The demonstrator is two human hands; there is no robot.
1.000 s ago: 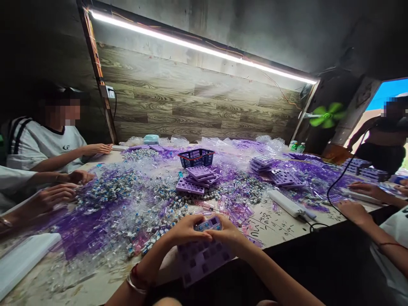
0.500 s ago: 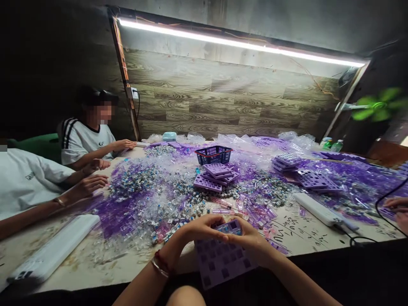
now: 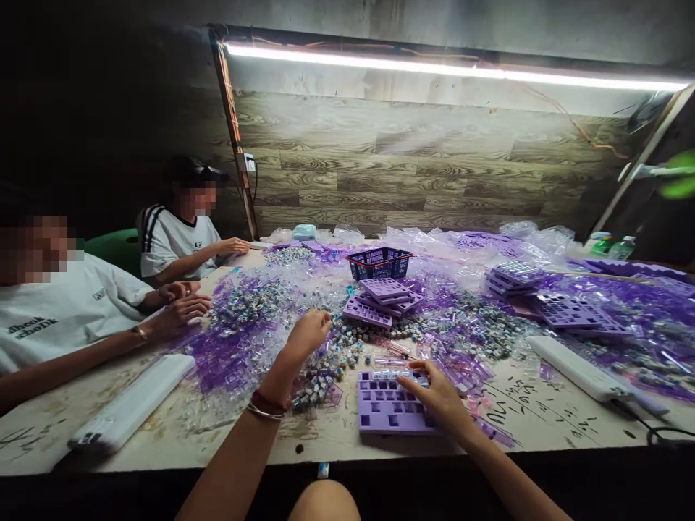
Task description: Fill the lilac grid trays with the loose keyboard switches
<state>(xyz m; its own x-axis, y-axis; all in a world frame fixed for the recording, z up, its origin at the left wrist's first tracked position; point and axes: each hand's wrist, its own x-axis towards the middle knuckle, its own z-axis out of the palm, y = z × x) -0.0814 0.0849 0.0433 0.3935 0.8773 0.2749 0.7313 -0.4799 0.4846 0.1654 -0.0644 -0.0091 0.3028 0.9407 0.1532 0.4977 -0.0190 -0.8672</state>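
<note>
A purple plastic tray (image 3: 388,410) with rows of square holes lies flat on the table in front of me. My right hand (image 3: 434,396) rests on its right side, fingers curled at the top row, where a few small switches sit. My left hand (image 3: 308,332) reaches forward over the heap of small grey and blue switches (image 3: 326,362), its fingers bent down into the pile. What the fingers hold is hidden. A red and silver bangle is on my left wrist.
A wooden table (image 3: 543,416) is strewn with clear and purple plastic bags. A blue basket (image 3: 378,263) and stacked purple trays (image 3: 380,298) stand at the centre, more trays (image 3: 565,310) at right. White bars (image 3: 133,401) (image 3: 578,367) lie at each side. Two people sit at left.
Both hands held the purple tray up together; now it lies flat on the table, the right hand stays on it and the left has reached out to the switch pile. The view swung left.
</note>
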